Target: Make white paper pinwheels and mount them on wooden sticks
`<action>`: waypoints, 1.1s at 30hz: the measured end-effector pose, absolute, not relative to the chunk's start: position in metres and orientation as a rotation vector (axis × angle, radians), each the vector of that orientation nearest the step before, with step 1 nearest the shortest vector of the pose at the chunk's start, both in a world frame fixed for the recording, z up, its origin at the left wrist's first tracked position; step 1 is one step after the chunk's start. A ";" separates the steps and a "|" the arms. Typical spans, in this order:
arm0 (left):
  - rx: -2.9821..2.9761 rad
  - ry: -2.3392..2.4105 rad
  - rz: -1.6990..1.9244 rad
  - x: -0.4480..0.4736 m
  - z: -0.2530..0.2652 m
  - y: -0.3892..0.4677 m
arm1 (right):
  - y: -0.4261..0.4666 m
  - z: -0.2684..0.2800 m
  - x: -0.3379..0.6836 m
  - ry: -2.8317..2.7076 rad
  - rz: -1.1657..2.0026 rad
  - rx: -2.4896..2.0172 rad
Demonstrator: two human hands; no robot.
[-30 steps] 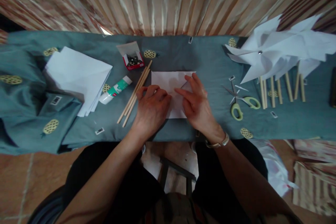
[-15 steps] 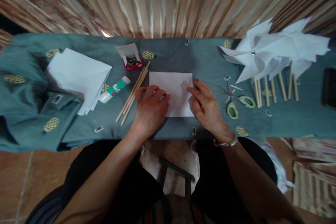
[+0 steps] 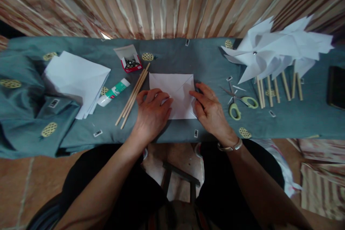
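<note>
So the sheet of white paper (image 3: 182, 97) is lying on the teal cloth (image 3: 172, 55), pretty much mid-table, just right of the wooden sticks (image 3: 134, 93) and well left of the scissors (image 3: 237, 100). It's plain white, no print that I can see, with straight edges and crisp far corners. A thin diagonal line runs in from the far right corner toward the middle; can't tell if that's a crease or a cut. The surface looks smooth and mostly flat, slightly greyer on the right side of that line. The near left part is covered up by the left hand (image 3: 153, 111), so no idea what that bit looks like.

Left hand's lying on the paper, fingers bent and bunched close, thumb tight beside the forefinger. Can't tell if they're pinching anything. Right hand (image 3: 208, 107) is at the right edge, fingers loosely curled, a small gap between thumb and forefinger, forefinger reaching over the paper. Pinwheels (image 3: 277, 50) sit at the far right.
</note>
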State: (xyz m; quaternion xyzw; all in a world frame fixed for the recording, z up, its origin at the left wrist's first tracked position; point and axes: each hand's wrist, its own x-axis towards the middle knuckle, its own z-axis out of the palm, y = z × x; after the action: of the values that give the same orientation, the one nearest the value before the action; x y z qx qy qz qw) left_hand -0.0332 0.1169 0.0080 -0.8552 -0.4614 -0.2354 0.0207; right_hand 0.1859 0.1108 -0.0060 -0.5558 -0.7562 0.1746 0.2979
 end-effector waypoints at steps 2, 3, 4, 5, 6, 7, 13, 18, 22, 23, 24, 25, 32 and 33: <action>-2.641 -1.435 -0.705 -0.035 0.007 0.118 | 0.110 -0.006 0.186 -2.004 0.478 -1.477; -2.631 -1.434 -0.699 -0.036 0.007 0.119 | 0.110 -0.005 0.185 -2.003 0.485 -1.478; -2.620 -1.435 -0.700 -0.036 0.006 0.119 | 0.110 -0.005 0.185 -2.002 0.490 -1.477; -2.613 -1.442 -0.704 -0.037 0.006 0.120 | 0.110 -0.005 0.184 -2.002 0.494 -1.475; -2.613 -1.450 -0.707 -0.038 0.006 0.120 | 0.109 -0.004 0.184 -2.004 0.498 -1.471; -2.613 -1.459 -0.711 -0.039 0.006 0.120 | 0.109 -0.004 0.183 -2.008 0.501 -1.466; -2.650 -1.538 -0.742 -0.045 0.011 0.118 | 0.107 -0.005 0.183 -2.046 0.491 -1.428; -2.691 -1.394 -0.832 -0.044 0.019 0.107 | 0.108 -0.003 0.186 -2.042 0.528 -1.437; -2.766 -1.266 -0.736 -0.037 0.018 0.094 | 0.108 -0.002 0.186 -2.035 0.530 -1.455; -2.790 -1.262 -0.709 -0.035 0.016 0.093 | 0.108 -0.002 0.185 -2.034 0.531 -1.459; -2.804 -1.269 -0.692 -0.033 0.015 0.092 | 0.108 -0.002 0.185 -2.033 0.533 -1.461; -2.807 -1.281 -0.679 -0.031 0.013 0.092 | 0.107 -0.002 0.184 -2.030 0.536 -1.462; -2.802 -1.199 -0.639 -0.028 0.010 0.095 | 0.108 -0.002 0.187 -1.971 0.620 -1.437; -2.796 -1.197 -0.656 -0.029 0.010 0.096 | 0.108 -0.002 0.190 -1.943 0.658 -1.427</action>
State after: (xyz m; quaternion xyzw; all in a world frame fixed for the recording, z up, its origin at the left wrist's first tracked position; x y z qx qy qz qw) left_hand -0.0286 0.0955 0.0104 -0.8985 -0.3847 -0.2108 0.0152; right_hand 0.1896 0.1080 -0.0017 -0.5419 -0.7377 0.2499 0.3158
